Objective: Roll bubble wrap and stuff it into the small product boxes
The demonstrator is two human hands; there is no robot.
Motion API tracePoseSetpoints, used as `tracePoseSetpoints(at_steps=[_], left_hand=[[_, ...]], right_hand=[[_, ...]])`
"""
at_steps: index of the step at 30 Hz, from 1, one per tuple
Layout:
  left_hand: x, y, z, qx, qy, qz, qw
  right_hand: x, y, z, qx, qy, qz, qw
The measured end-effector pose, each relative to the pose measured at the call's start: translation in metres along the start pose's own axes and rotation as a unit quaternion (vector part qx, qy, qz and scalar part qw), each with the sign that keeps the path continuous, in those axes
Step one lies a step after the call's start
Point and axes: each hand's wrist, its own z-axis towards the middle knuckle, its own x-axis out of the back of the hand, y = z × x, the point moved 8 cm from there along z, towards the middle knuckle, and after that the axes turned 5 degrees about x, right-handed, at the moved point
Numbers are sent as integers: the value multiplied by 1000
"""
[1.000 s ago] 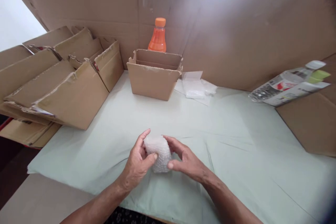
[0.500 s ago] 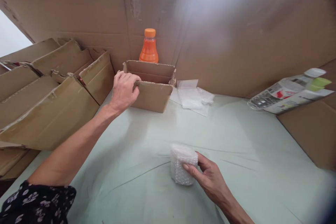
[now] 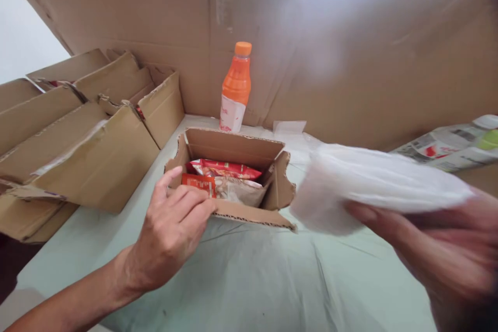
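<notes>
My left hand (image 3: pixel 175 225) is closed on the near left edge of a small open-topped cardboard box (image 3: pixel 251 211). Inside the box lie a red snack packet (image 3: pixel 229 168) and an orange and pale packet (image 3: pixel 239 191). To the right of the box, my right hand (image 3: pixel 439 249) grips a white bubble-wrapped bundle (image 3: pixel 381 176) between thumb and fingers. Motion smears the bundle and the hand, and whatever the wrap encloses is hidden. The bundle is held up near the camera, its left end close to the box's right side.
Behind the box stands an orange-capped bottle (image 3: pixel 236 83) of orange drink. Several cardboard boxes (image 3: pixel 101 158) crowd the left side. A clear plastic bottle (image 3: pixel 439 145) leans at the right, and folded white sheets (image 3: pixel 290 129) lie by the cardboard back wall (image 3: pixel 330 72).
The small box has come nearer in my left hand, so its packets and the orange bottle's label now show. My right hand has lifted the wrapped bundle rightward and closer to the camera.
</notes>
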Motion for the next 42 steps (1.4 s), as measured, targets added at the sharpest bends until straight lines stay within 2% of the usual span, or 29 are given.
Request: tracePoseSetpoints(at_steps=[2,4,6,8,9,11,13,17,21,23,25,27,29,30,31,33,35,37,39,42], left_hand=[[8,-1,-7,17,-1,14,1000],[14,-7,-15,36,16,29,999],[17,-15,-22,48,33,22,998],[16,-20,-28,52,36,-2,998],[15,-22,-30,53,36,-13,998],[14,-23,-32,55,39,-26,997],[13,-25,-33,54,48,-33,997],[10,-26,-30,51,59,-45,996],[10,-23,-25,57,58,-40,996],[15,-22,-27,69,85,-36,993],[24,-27,-37,96,136,-39,985],[23,-46,-56,166,165,-63,970],[5,-76,-80,271,133,-131,944],[-9,-91,-92,324,104,-176,924],[-25,-103,-102,366,74,-224,900],[-54,-115,-111,414,25,-308,856],[-75,-113,-105,430,3,-357,829],[-89,-101,-92,437,-1,-380,815],[-100,-80,-82,443,4,-388,808],[-117,-35,-82,416,-31,-419,806]], right_hand=[[-37,-33,34,71,-97,0,993],[-93,-56,54,122,-242,-31,962],[-154,-65,55,147,-399,-86,901],[-202,-64,44,151,-515,-143,832],[-217,-62,37,148,-551,-167,804],[-232,-58,27,139,-583,-197,776],[-228,-55,23,137,-583,-195,777],[-202,-56,33,176,-495,-174,833],[-202,-47,34,188,-487,-210,827],[-190,-50,36,208,-446,-185,851],[-152,-53,36,216,-326,-135,910],[-96,-39,25,166,-146,-106,970],[-49,-7,-7,60,14,-101,993],[-42,11,-27,3,45,-89,995],[-49,26,-45,-36,35,-57,997],[-92,48,-74,-84,-56,22,995],[-136,61,-86,-118,-107,86,983],[-157,73,-85,-150,-90,128,976],[-150,88,-86,-180,-56,144,971],[-109,113,-106,-223,-23,127,966]])
